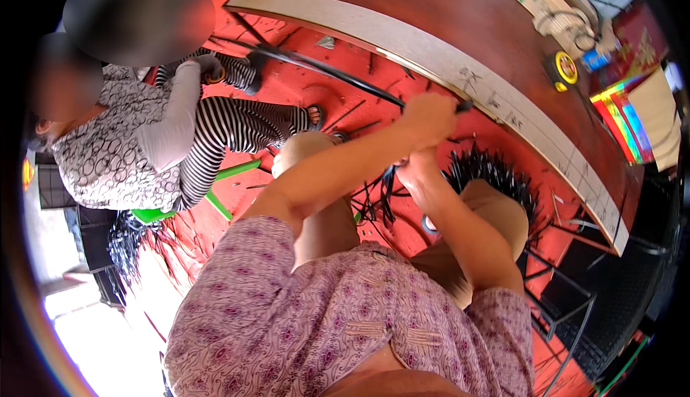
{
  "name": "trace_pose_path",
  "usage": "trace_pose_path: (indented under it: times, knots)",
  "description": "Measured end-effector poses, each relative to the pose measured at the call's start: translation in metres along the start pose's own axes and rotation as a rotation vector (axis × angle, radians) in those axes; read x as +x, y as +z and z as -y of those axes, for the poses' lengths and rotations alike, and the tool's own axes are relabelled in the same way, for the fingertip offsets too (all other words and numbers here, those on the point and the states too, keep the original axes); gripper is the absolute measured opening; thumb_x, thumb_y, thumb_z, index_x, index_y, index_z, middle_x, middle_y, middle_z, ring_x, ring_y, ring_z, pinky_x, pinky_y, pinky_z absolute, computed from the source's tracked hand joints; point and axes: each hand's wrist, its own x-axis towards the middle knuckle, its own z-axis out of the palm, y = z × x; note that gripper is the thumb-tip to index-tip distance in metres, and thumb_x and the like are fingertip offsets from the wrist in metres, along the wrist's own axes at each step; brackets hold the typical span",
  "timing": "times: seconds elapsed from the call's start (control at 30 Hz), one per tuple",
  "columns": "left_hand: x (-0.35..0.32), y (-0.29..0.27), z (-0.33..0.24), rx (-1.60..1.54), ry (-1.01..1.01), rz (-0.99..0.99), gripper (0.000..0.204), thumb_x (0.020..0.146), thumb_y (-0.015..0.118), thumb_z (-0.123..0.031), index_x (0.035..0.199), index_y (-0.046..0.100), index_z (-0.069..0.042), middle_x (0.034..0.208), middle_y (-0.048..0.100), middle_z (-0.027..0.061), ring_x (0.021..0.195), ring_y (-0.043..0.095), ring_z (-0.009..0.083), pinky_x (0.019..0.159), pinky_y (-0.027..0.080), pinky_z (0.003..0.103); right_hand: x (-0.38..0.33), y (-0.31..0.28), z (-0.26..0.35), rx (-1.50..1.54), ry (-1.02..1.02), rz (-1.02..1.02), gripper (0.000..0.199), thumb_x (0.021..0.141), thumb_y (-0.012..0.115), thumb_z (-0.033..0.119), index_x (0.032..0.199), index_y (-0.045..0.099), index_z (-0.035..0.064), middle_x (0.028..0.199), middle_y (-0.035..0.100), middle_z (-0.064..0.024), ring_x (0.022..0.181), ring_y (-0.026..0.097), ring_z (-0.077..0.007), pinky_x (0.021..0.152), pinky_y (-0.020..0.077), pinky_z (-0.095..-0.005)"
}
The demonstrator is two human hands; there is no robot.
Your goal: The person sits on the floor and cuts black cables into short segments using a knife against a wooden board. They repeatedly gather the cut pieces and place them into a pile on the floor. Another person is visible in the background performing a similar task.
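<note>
My left hand (431, 119) is closed in a fist near the front edge of the table. A short dark end (465, 106) sticks out of its far side; what the fist holds is mostly hidden. Just below it, my right hand (417, 167) is closed too, close to the left wrist. Glossy black strips (379, 199) hang beside the right hand, over my lap. Whether its fingers grip them is hidden. A dense bunch of black strips (496, 178) fans out behind my right knee.
A brown table (402, 2) with a pale marked edge curves across the far side, bearing a yellow tape measure (565, 68). A black bar (338, 77) runs below it. At left a person in striped trousers (230, 124) sits on a green stool (151, 215). Strips litter the red floor (287, 95).
</note>
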Motion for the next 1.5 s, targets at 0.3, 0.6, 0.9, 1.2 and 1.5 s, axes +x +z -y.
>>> trace_pose_path:
  times: [0.3,0.6,0.9,1.2,1.5]
  knots:
    - [0.008,0.002,0.0,-0.024,-0.054,0.124,0.022,0.077,0.053,-0.018,0.084,0.068,-0.004,0.081,0.067,0.019,0.081,0.066,0.0358,0.073,0.051,0.046,0.008,-0.021,-0.006,0.011,0.078,-0.001,0.028,0.089,0.052,0.027,0.064,0.046,0.0165,0.049,0.036,0.005,0.04,0.031,-0.0085,0.041,0.0246,-0.0241]
    - [0.009,0.018,-0.015,-0.092,-0.057,0.119,0.023,0.075,0.054,-0.018,0.079,0.067,0.0,0.08,0.066,0.0215,0.078,0.066,0.0369,0.07,0.051,0.046,-0.009,-0.032,0.011,0.01,0.064,0.02,0.032,0.091,0.051,0.032,0.063,0.045,0.0169,0.049,0.037,0.0058,0.04,0.031,-0.0079,0.041,0.0243,-0.0239]
    - [-0.002,0.015,-0.02,-0.064,-0.063,0.116,0.023,0.074,0.057,-0.019,0.077,0.068,0.0,0.077,0.066,0.0211,0.076,0.066,0.0366,0.07,0.052,0.046,-0.021,-0.028,0.011,0.016,0.126,0.041,0.036,0.093,0.046,0.033,0.062,0.045,0.0152,0.048,0.036,0.0055,0.039,0.03,-0.0081,0.04,0.0235,-0.0241]
    - [-0.005,0.008,-0.023,-0.059,-0.15,0.089,0.046,0.091,0.048,-0.043,0.092,0.067,-0.001,0.09,0.066,0.0231,0.087,0.064,0.0398,0.076,0.05,0.049,-0.02,-0.046,0.006,0.028,0.053,-0.019,0.025,0.091,0.044,0.024,0.068,0.042,0.0146,0.056,0.037,0.0027,0.043,0.036,-0.0114,0.041,0.0272,-0.0259]
    - [-0.007,0.014,-0.024,-0.067,-0.132,0.155,0.049,0.093,0.044,-0.045,0.087,0.068,-0.003,0.082,0.066,0.0205,0.08,0.064,0.0372,0.072,0.05,0.048,-0.034,-0.037,0.018,0.005,-0.109,-0.247,0.019,0.091,0.048,0.025,0.077,0.049,0.0129,0.065,0.048,0.0013,0.052,0.044,-0.0113,0.044,0.0302,-0.0259]
